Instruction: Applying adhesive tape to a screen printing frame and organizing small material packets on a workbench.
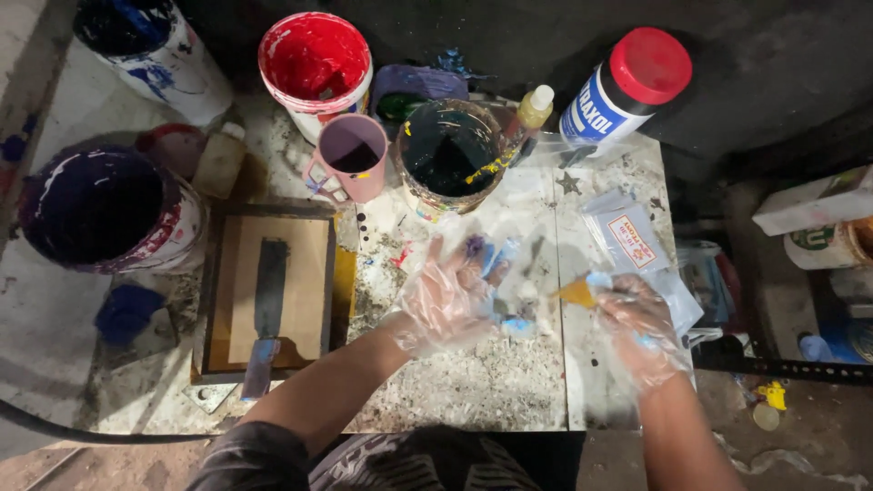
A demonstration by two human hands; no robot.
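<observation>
A paint-spattered stone table [509, 382] stands in a dim workshop corner, crowded along its far edge so the near part stays free for handwork. There the person's left hand [443, 300], in a thin clear plastic glove, lies spread flat with the fingers wide, holding nothing that can be made out; it seems to press down a clear plastic sheet [509, 273] smeared with blue so the film does not slide. The right hand [641, 327], also gloved, is closed around a small yellow-tipped tool [579, 291] pointed toward the sheet; what kind of tool cannot be told.

The paints stand within arm's reach behind: a dark tin [452, 155] streaked with yellow, a pink mug [351, 156] just beside it, a red bucket [314, 64], and a purple bucket [100, 209] to the left. A yellow squeeze bottle [529, 114] leans by the tin, near a white jar [623, 91] with a red lid. A scraper [266, 314] rests on a framed board [273, 291], kept off the table. Small clear packets [627, 236] lie beyond the right hand.
</observation>
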